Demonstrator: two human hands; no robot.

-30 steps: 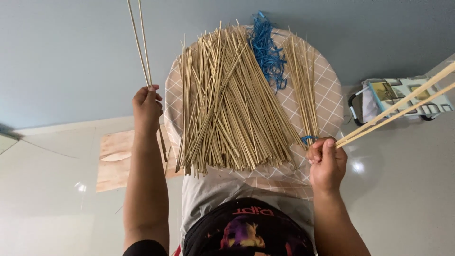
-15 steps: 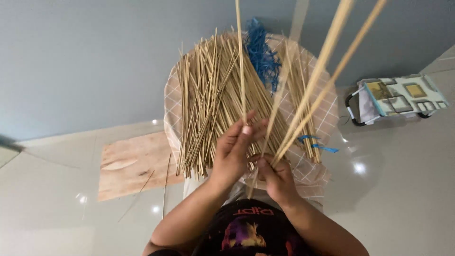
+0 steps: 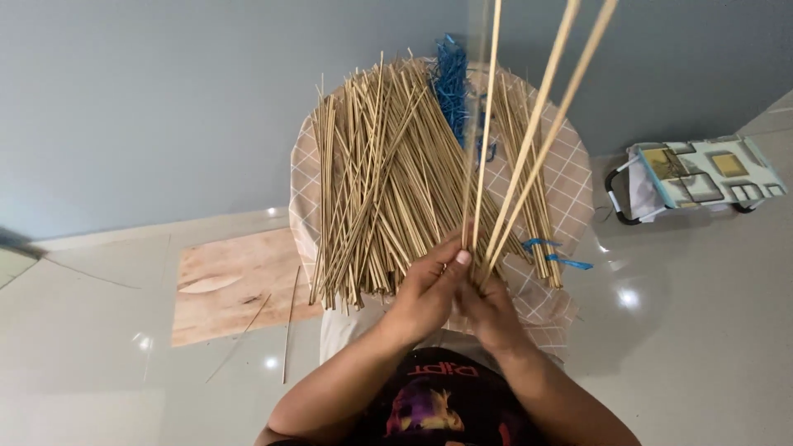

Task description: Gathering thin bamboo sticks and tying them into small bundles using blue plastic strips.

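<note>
Both hands, left hand (image 3: 425,289) and right hand (image 3: 487,301), closed on thin bamboo sticks (image 3: 529,124) pointing 12 o'clock; loose stick pile (image 3: 372,182) on checkered cloth (image 3: 562,173).

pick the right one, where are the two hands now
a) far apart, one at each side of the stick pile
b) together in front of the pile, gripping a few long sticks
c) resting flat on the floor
b: the left hand and right hand meet before the stick pile, clasping a few long sticks that rise toward the camera.
</note>
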